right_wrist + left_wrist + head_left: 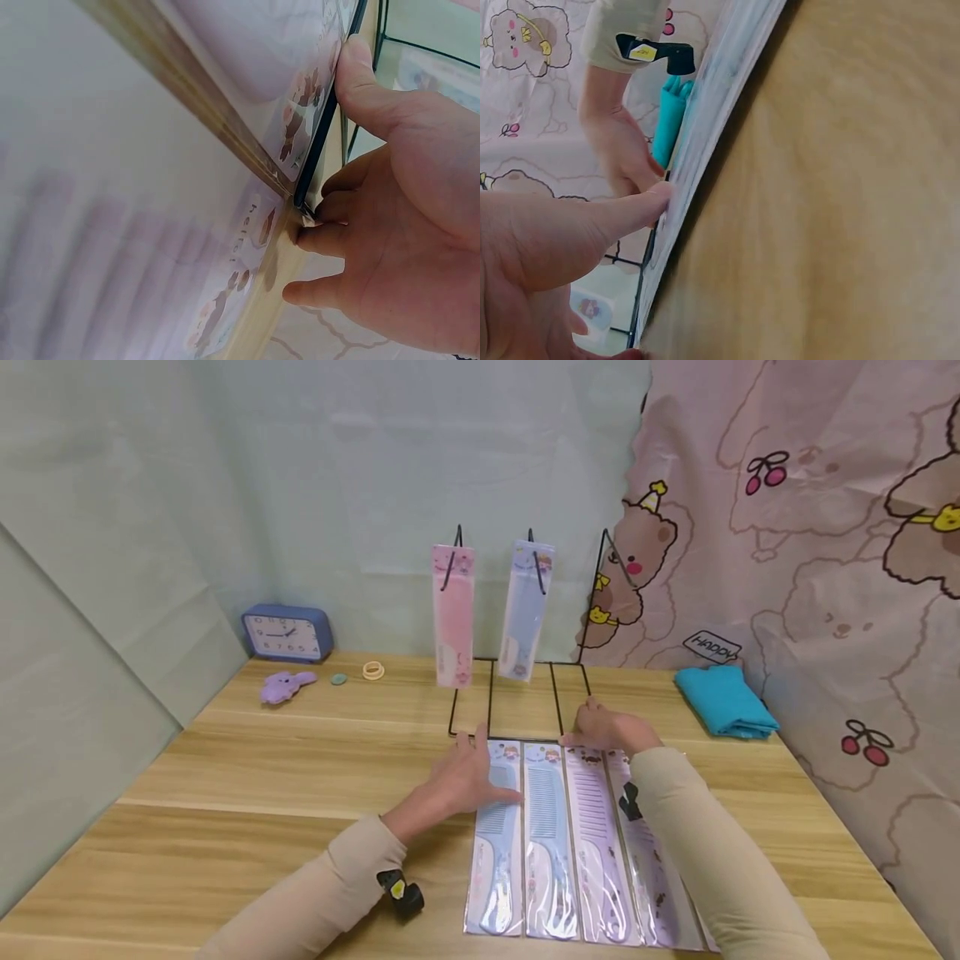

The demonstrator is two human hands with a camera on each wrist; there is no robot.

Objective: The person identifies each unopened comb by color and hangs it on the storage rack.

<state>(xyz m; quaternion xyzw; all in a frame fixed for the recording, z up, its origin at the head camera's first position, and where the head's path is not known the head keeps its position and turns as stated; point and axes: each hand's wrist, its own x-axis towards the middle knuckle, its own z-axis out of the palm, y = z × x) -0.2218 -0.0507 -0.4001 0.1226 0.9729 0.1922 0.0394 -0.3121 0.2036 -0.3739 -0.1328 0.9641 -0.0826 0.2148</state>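
A black wire display rack [490, 697] stands on the wooden table. From its hooks hang a pink comb pack [454, 618] and a blue comb pack [526, 614]. My left hand [457, 777] spreads over the leftmost flat blue comb pack [494, 877], thumb across it and fingertips by the rack's front left corner. With thumb on the front bar [319, 142] and fingers bent around the corner, my right hand [611, 727] holds the rack's front right corner. Another blue comb pack [543, 802] and purple comb packs [591, 810] lie alongside; my right sleeve covers part of the row.
A blue clock [287, 633] stands at the back left. In front of it lie a purple toy [283, 687], a small green disc [339, 679] and a cream ring [372, 671]. Folded teal cloth [726, 700] lies at the back right, by the bear-print curtain [817, 552].
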